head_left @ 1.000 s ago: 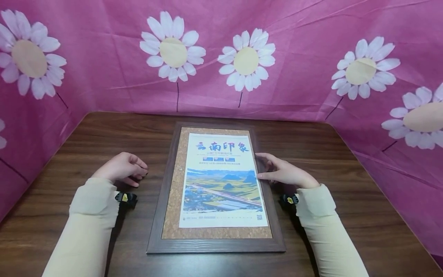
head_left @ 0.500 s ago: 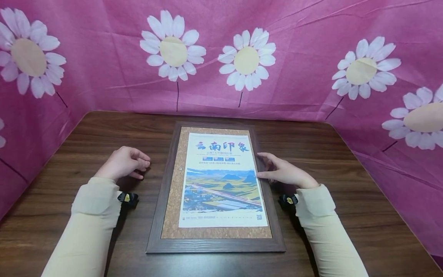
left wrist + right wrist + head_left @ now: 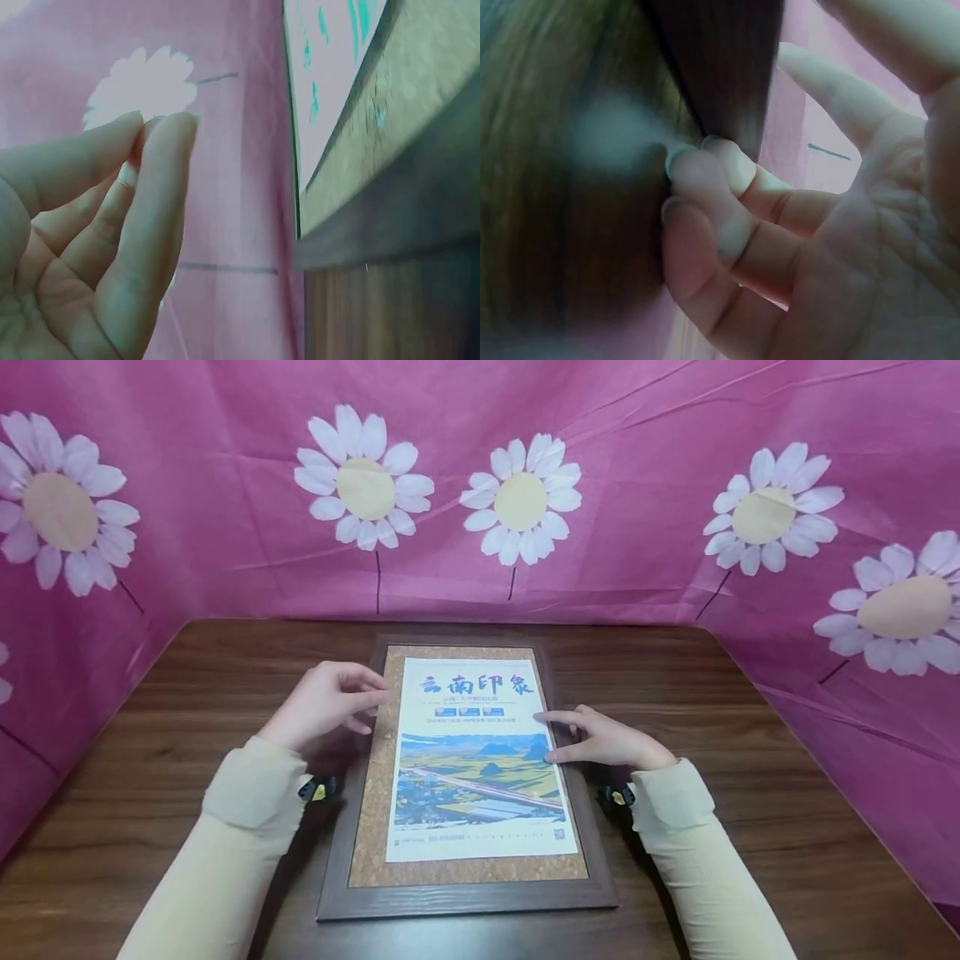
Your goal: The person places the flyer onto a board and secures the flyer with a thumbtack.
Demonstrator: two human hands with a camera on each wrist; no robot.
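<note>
A printed poster point(image 3: 465, 843) with a landscape picture lies on a cork board point(image 3: 375, 827) in a dark wooden frame point(image 3: 465, 897). My left hand point(image 3: 318, 706) hovers over the frame's left side, fingertips near the poster's upper left edge. In the left wrist view, its thumb point(image 3: 82, 161) and forefinger point(image 3: 161, 187) come together at the tips; I cannot tell whether something small sits between them. My right hand point(image 3: 603, 739) lies over the frame's right side, with forefinger and thumb at the poster's right edge. Its other fingers point(image 3: 697, 172) bend down beside the frame.
The framed board lies on a brown wooden table point(image 3: 750, 827). A pink cloth point(image 3: 247, 510) with large white daisies hangs round the back and sides. Each wrist wears a small black device point(image 3: 318, 787).
My left hand has moved right and forward, from the table to over the frame's left side. My right hand stays at the poster's right edge. The head view has shifted slightly.
</note>
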